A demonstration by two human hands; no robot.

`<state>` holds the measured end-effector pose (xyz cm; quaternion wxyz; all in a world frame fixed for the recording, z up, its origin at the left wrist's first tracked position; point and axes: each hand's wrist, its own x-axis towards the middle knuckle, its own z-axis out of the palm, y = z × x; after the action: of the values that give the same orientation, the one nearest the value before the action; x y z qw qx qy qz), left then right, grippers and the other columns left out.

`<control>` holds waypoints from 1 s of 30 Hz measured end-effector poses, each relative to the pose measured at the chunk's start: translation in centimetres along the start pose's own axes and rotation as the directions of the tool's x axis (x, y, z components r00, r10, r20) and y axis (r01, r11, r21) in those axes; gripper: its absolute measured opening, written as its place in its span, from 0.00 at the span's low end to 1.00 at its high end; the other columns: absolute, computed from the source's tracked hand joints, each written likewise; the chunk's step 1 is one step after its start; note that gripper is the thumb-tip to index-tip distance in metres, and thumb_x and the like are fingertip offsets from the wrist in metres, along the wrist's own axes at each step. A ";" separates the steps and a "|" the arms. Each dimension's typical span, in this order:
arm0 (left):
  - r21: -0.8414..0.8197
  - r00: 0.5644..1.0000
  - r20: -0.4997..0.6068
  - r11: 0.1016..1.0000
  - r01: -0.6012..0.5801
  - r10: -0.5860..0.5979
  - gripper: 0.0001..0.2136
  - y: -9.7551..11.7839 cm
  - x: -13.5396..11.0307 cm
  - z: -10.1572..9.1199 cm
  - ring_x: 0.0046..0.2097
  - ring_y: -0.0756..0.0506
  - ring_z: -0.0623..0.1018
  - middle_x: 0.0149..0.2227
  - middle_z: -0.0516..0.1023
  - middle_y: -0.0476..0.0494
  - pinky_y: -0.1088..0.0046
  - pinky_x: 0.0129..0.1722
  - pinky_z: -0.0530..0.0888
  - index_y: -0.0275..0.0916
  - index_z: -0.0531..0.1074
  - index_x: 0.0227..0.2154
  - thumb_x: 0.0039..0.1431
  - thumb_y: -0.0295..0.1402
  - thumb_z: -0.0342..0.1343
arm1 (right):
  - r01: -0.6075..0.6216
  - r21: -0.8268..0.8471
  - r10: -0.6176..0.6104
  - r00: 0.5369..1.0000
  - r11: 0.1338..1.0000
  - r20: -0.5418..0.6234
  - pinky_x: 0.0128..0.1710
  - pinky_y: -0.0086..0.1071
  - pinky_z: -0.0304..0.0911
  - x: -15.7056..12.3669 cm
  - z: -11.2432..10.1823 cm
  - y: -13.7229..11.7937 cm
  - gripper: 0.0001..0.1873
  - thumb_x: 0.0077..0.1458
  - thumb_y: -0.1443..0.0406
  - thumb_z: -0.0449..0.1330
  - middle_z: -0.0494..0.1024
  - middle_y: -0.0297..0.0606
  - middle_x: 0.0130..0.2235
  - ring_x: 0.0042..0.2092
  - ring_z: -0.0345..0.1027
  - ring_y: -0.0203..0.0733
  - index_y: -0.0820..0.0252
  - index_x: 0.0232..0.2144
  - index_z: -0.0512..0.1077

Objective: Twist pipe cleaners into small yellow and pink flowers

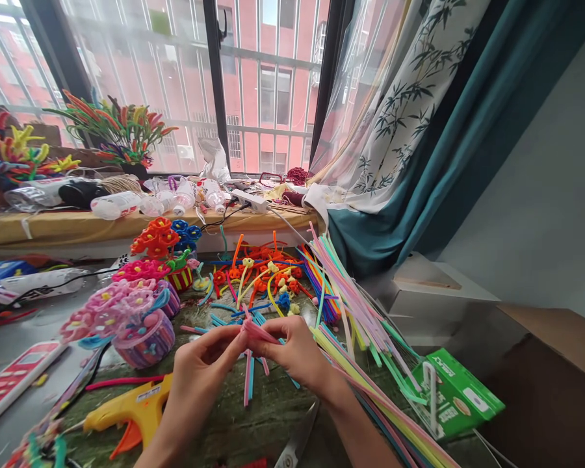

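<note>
Between my two hands, above the middle of the table, is a small bundle of pink pipe cleaners [257, 330]. The fingertips of my left hand [207, 364] pinch its left end, and my right hand [297, 354] grips it from the right; how the strands are bent is partly hidden by the fingers. Below the hands lie short pink and blue pipe cleaner pieces [248, 380]. A yellow hot glue gun [139, 409] rests beside my left forearm. Scissors [297, 439] lie near my right wrist, partly cut off by the lower edge.
Pots of pipe cleaner flowers [143, 338] stand on the left. Orange flower pieces [268, 270] are scattered behind my hands. Long pastel pipe cleaners [341, 279] spread along the right, near a green box [463, 396]. Plastic bottles [114, 205] line the windowsill. A red-and-white tray [17, 380] lies at left.
</note>
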<state>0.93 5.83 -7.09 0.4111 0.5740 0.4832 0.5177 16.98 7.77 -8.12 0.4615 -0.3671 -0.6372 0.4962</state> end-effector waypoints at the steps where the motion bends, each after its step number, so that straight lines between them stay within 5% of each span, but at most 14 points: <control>1: -0.013 1.000 -0.003 1.000 0.007 -0.007 0.11 0.0 0.0 0.0 0.32 0.45 0.80 0.29 0.83 0.47 0.79 0.31 0.76 0.39 0.81 0.32 0.48 0.40 0.66 | 0.009 -0.015 -0.009 1.000 1.000 -0.006 0.26 0.27 0.52 0.0 0.0 0.0 0.22 0.47 0.50 0.66 0.67 0.31 0.20 0.25 0.58 0.34 0.66 0.20 0.75; 10: -0.055 1.000 0.000 0.998 0.017 -0.017 0.12 0.3 0.1 -0.1 0.27 0.50 0.77 0.28 0.83 0.48 0.84 0.22 0.70 0.40 0.82 0.33 0.47 0.39 0.66 | 0.023 -0.087 -0.026 0.999 0.996 -0.031 0.24 0.27 0.48 0.0 -0.1 0.0 0.23 0.45 0.50 0.66 0.61 0.29 0.19 0.25 0.51 0.32 0.65 0.18 0.72; 18: -0.066 1.000 0.015 0.998 -0.006 0.007 0.10 0.1 0.0 -0.1 0.28 0.51 0.75 0.27 0.82 0.50 0.85 0.25 0.70 0.42 0.82 0.33 0.47 0.37 0.66 | -0.043 0.078 0.039 0.998 0.996 0.045 0.24 0.27 0.51 -0.2 -0.2 -0.1 0.22 0.44 0.49 0.67 0.64 0.29 0.20 0.24 0.54 0.32 0.65 0.20 0.73; 22: -0.069 1.000 0.016 0.997 -0.024 0.025 0.08 0.2 0.1 -0.1 0.21 0.54 0.68 0.24 0.80 0.51 0.85 0.19 0.65 0.41 0.83 0.32 0.47 0.36 0.67 | -0.093 0.161 0.077 0.992 0.983 0.103 0.23 0.26 0.53 -0.2 -0.1 -0.4 0.24 0.42 0.48 0.67 0.65 0.30 0.20 0.23 0.56 0.32 0.66 0.22 0.75; 30: -0.059 0.999 -0.006 0.997 -0.042 0.042 0.08 0.3 -0.2 -0.1 0.20 0.55 0.65 0.20 0.76 0.52 0.85 0.17 0.63 0.41 0.83 0.31 0.46 0.36 0.67 | -0.084 0.137 0.072 0.993 0.987 0.095 0.23 0.26 0.50 -0.2 -0.3 -0.3 0.24 0.42 0.48 0.68 0.61 0.29 0.19 0.23 0.53 0.31 0.66 0.21 0.73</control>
<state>0.83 5.57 -6.81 0.4158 0.5705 0.4563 0.5417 17.32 7.62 -7.87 0.4372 -0.3355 -0.6060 0.5737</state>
